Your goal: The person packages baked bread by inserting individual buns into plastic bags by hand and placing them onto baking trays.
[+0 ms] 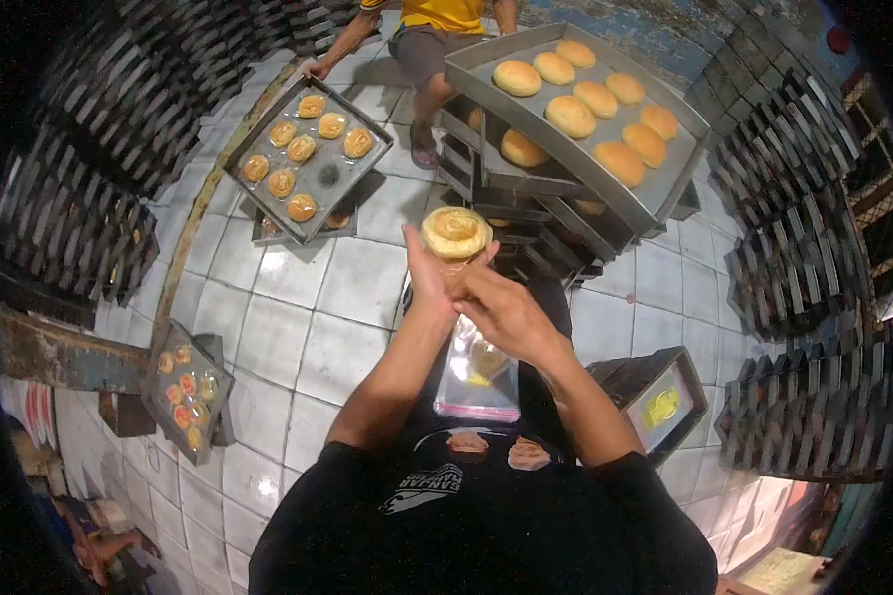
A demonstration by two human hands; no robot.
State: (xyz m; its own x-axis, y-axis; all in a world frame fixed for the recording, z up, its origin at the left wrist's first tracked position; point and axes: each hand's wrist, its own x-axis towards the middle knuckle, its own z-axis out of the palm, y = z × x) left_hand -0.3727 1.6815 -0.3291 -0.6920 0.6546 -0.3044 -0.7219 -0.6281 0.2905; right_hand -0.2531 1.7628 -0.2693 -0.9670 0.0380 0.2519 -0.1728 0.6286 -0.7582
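A round, swirl-topped bun (456,234) sits just beyond my fingers, apparently inside a clear plastic bag. My left hand (430,278) supports it from the left side and below. Close beside it, my right hand (511,309) has its fingers pinched together at the near end of the bag, under the bun. The exact grip of the fingertips is partly hidden. On my lap lies a stack of clear plastic bags (476,382) with a pinkish near edge.
A metal tray of plain buns (572,117) rests on stacked trays ahead right. Wrapped buns (301,149) fill a tray ahead left, where another person's hand (318,69) touches its edge. Another tray (208,436) lies left, a box (700,402) right. Tray stacks (814,238) line both sides.
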